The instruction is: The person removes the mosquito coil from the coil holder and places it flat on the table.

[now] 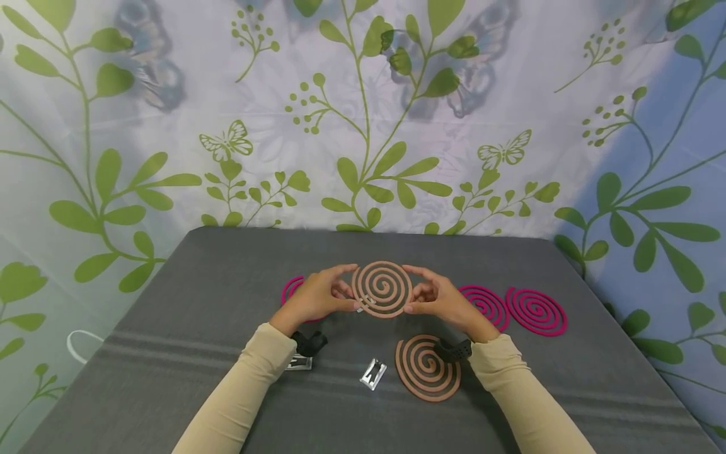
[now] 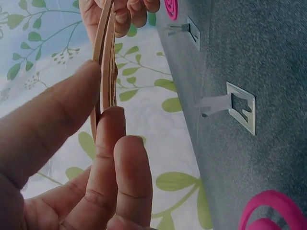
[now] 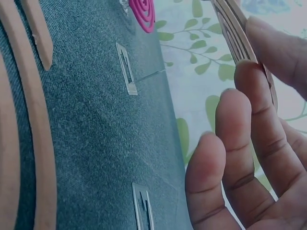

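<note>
A tan mosquito coil (image 1: 383, 289) is held up above the table, its spiral face showing in the head view. My left hand (image 1: 319, 295) pinches its left edge between thumb and fingers, and my right hand (image 1: 441, 299) pinches the right edge. Seen edge-on in the left wrist view, the coil (image 2: 106, 57) shows two closely set layers. Another tan coil (image 1: 426, 366) lies flat near my right wrist. Small metal coil stands lie about: one stand (image 1: 373, 374) at the front middle, another stand (image 1: 300, 363) partly hidden by my left wrist. A third shows through the held coil.
Two magenta coils lie at the right, one (image 1: 535, 312) beside the other (image 1: 484, 306), which my right arm partly covers. A further magenta coil (image 1: 290, 289) is mostly hidden behind my left hand. The grey table (image 1: 187, 378) ends at a leaf-patterned curtain (image 1: 272, 101).
</note>
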